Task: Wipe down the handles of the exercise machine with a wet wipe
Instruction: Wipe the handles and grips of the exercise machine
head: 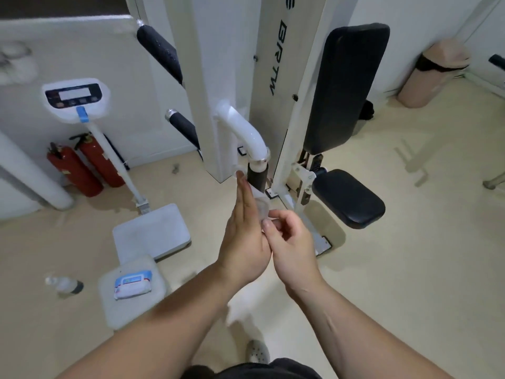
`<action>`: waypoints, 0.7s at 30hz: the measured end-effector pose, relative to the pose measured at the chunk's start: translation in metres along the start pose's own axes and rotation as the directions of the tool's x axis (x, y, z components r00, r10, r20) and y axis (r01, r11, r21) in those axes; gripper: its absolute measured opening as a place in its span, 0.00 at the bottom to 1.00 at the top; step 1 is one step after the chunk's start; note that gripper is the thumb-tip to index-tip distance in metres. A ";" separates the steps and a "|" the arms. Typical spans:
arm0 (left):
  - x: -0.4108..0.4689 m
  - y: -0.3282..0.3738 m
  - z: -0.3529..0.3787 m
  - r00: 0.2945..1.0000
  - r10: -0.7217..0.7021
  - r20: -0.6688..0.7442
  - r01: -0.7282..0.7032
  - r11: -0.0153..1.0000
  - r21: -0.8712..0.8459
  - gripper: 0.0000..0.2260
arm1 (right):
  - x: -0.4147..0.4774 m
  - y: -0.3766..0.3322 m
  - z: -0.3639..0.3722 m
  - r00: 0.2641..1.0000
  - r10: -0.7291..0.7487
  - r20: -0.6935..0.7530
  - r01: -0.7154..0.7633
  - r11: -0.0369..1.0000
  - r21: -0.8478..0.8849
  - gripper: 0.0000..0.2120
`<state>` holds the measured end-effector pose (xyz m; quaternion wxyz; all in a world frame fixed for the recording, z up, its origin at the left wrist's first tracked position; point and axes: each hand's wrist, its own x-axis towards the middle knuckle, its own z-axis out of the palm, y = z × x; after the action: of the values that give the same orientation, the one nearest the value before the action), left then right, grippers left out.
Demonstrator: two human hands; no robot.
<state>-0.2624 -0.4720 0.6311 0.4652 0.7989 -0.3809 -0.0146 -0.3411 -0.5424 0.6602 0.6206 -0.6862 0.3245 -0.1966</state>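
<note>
The white exercise machine (207, 86) stands ahead of me. A curved white arm ends in a black foam handle (257, 177) that hangs down at centre. Two more black handles (159, 50) (184, 127) stick out on the machine's left. My left hand (244, 236) is held flat, its fingertips just left of the hanging handle. A thin white wet wipe (261, 205) lies against its palm and fingers. My right hand (289, 236) pinches the wipe's lower end with thumb and forefinger. Both hands are just below the handle and do not grip it.
A blue-and-white wipe pack (133, 284) lies on a white box (109, 305) at lower left, with a small bottle (65, 284) beside it. A standing scale (151, 233), two red fire extinguishers (73, 170), the black seat (348, 198), the backrest (347, 86) and a bin (429, 77) surround me.
</note>
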 end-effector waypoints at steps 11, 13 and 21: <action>-0.018 0.015 -0.028 0.984 -0.162 0.072 0.161 0.987 0.020 0.45 | 0.043 0.000 0.007 0.995 -0.022 -0.095 0.026 0.999 0.046 0.06; -0.024 0.021 -0.032 0.985 -0.171 0.007 0.171 0.985 -0.002 0.44 | 0.046 -0.010 0.011 0.991 -0.078 -0.109 0.084 0.995 0.056 0.07; -0.028 0.019 -0.057 0.927 -0.102 -0.361 0.177 0.967 0.183 0.22 | 0.018 -0.013 0.057 0.928 -0.282 0.241 0.201 0.928 0.314 0.21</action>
<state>-0.2725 -0.4182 0.6687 0.4352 0.8589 -0.2336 0.1349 -0.2875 -0.5135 0.6622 0.7229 -0.6462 0.1134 -0.2168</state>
